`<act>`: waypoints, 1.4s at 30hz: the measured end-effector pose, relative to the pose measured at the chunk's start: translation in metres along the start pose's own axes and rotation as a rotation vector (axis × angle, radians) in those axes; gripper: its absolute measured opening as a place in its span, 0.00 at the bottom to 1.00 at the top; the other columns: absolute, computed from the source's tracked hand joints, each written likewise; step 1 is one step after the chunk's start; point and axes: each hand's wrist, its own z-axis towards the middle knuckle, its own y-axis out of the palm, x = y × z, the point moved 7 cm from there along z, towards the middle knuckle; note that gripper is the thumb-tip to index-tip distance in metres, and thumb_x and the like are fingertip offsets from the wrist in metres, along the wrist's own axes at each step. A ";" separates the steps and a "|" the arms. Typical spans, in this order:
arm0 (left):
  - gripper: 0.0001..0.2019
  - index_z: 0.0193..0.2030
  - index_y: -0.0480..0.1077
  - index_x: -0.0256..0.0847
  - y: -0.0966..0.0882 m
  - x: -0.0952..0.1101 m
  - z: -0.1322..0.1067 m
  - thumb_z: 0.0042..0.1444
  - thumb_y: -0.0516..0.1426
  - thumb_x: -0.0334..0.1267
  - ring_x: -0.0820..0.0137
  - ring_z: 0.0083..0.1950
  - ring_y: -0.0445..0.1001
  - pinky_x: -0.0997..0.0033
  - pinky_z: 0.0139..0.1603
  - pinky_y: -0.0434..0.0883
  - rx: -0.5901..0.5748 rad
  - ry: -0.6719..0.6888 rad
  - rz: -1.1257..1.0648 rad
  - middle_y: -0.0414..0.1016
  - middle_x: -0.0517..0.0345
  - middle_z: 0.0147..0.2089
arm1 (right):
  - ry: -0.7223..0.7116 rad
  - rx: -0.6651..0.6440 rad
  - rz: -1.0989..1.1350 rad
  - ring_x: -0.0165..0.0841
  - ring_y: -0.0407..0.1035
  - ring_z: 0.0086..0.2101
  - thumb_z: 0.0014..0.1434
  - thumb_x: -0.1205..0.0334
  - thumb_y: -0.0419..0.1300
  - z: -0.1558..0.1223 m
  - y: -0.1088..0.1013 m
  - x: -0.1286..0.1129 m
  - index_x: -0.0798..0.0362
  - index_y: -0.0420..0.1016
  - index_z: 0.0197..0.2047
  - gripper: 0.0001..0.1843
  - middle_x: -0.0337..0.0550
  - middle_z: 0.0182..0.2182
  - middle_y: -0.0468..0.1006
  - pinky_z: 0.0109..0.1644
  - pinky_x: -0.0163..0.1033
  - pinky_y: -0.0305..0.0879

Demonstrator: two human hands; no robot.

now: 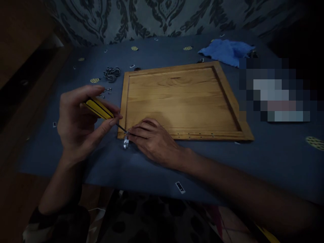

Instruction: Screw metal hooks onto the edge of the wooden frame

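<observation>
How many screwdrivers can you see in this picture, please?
1: the yellow-handled screwdriver, held in the left hand, its shaft pointing at the metal fitting by the near left corner of the wooden board. Others may be hidden under the pixelated patch.

Screwdriver tip (126,131) indistinct, pixelated patch (280,98)

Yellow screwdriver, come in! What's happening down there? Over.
Left grip holding yellow screwdriver, tip at metal hook. Right grip beside hook, at wooden panel's near left corner. Loose screws left of panel, clear of screwdriver tip. Over.
</observation>
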 end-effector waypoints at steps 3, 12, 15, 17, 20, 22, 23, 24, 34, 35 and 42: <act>0.27 0.60 0.65 0.50 0.001 -0.002 0.000 0.57 0.62 0.22 0.76 0.44 0.80 0.72 0.45 0.85 0.005 -0.046 0.028 0.68 0.67 0.59 | 0.013 -0.011 0.002 0.39 0.72 0.47 0.70 0.67 0.54 0.000 0.001 0.000 0.55 0.78 0.49 0.12 0.46 0.47 0.83 0.56 0.49 0.63; 0.31 0.59 0.67 0.56 0.002 -0.003 -0.005 0.54 0.63 0.21 0.73 0.45 0.81 0.70 0.46 0.86 0.003 -0.097 0.003 0.68 0.66 0.58 | 0.010 -0.017 0.008 0.39 0.71 0.48 0.69 0.68 0.55 0.000 0.000 0.000 0.56 0.78 0.51 0.12 0.47 0.49 0.82 0.56 0.48 0.62; 0.32 0.60 0.67 0.54 0.003 -0.002 -0.004 0.52 0.66 0.22 0.74 0.43 0.81 0.72 0.45 0.85 -0.002 -0.019 -0.014 0.69 0.64 0.57 | 0.016 -0.019 0.006 0.39 0.71 0.49 0.70 0.67 0.55 0.000 0.001 0.001 0.55 0.78 0.50 0.12 0.46 0.49 0.82 0.57 0.48 0.61; 0.32 0.61 0.67 0.54 0.003 -0.004 -0.003 0.51 0.66 0.23 0.73 0.43 0.81 0.71 0.44 0.86 0.009 -0.019 -0.013 0.69 0.61 0.56 | 0.018 -0.020 0.004 0.38 0.71 0.48 0.70 0.67 0.55 0.001 0.002 0.001 0.56 0.78 0.50 0.12 0.46 0.48 0.82 0.57 0.48 0.61; 0.32 0.61 0.68 0.54 0.002 -0.004 -0.003 0.51 0.67 0.25 0.71 0.41 0.81 0.68 0.40 0.86 0.006 -0.015 0.016 0.71 0.59 0.54 | 0.017 -0.018 -0.002 0.39 0.72 0.48 0.70 0.67 0.55 0.001 0.002 0.001 0.56 0.79 0.50 0.12 0.46 0.48 0.83 0.56 0.48 0.61; 0.32 0.61 0.67 0.55 0.000 -0.006 -0.005 0.52 0.67 0.27 0.70 0.40 0.81 0.66 0.37 0.85 -0.008 -0.031 0.056 0.70 0.59 0.55 | 0.020 -0.024 -0.004 0.39 0.72 0.48 0.70 0.66 0.55 0.001 0.002 0.001 0.55 0.79 0.50 0.12 0.46 0.49 0.83 0.56 0.48 0.62; 0.32 0.61 0.66 0.55 -0.001 -0.008 -0.006 0.52 0.67 0.28 0.69 0.41 0.81 0.65 0.36 0.85 -0.009 -0.043 0.083 0.70 0.60 0.55 | 0.026 -0.029 -0.002 0.39 0.72 0.48 0.70 0.66 0.54 0.001 0.003 0.001 0.54 0.79 0.51 0.13 0.46 0.49 0.82 0.56 0.49 0.62; 0.32 0.61 0.66 0.56 -0.003 -0.010 -0.008 0.51 0.68 0.30 0.68 0.42 0.81 0.64 0.36 0.84 -0.007 -0.047 0.110 0.70 0.60 0.56 | 0.034 -0.038 0.001 0.39 0.71 0.49 0.71 0.66 0.54 0.001 0.003 0.002 0.53 0.79 0.51 0.13 0.46 0.49 0.82 0.56 0.49 0.63; 0.33 0.60 0.67 0.64 -0.008 -0.012 -0.013 0.50 0.69 0.33 0.63 0.44 0.81 0.58 0.33 0.84 0.046 -0.022 0.152 0.77 0.65 0.54 | 0.022 -0.017 0.032 0.38 0.71 0.48 0.70 0.67 0.55 0.001 0.002 0.002 0.53 0.79 0.50 0.12 0.46 0.47 0.82 0.56 0.49 0.63; 0.33 0.60 0.67 0.64 -0.008 -0.010 -0.013 0.50 0.69 0.32 0.63 0.45 0.81 0.60 0.34 0.84 0.049 -0.016 0.168 0.77 0.66 0.54 | 0.023 -0.022 0.032 0.38 0.71 0.48 0.70 0.67 0.55 0.001 0.002 0.001 0.53 0.79 0.50 0.12 0.46 0.47 0.82 0.56 0.49 0.63; 0.35 0.63 0.67 0.60 -0.006 -0.003 -0.010 0.50 0.69 0.30 0.65 0.51 0.80 0.68 0.39 0.85 0.032 0.066 0.208 0.77 0.66 0.55 | 0.017 -0.001 0.012 0.37 0.71 0.47 0.71 0.66 0.54 0.001 0.000 0.000 0.56 0.79 0.50 0.13 0.46 0.47 0.83 0.57 0.47 0.62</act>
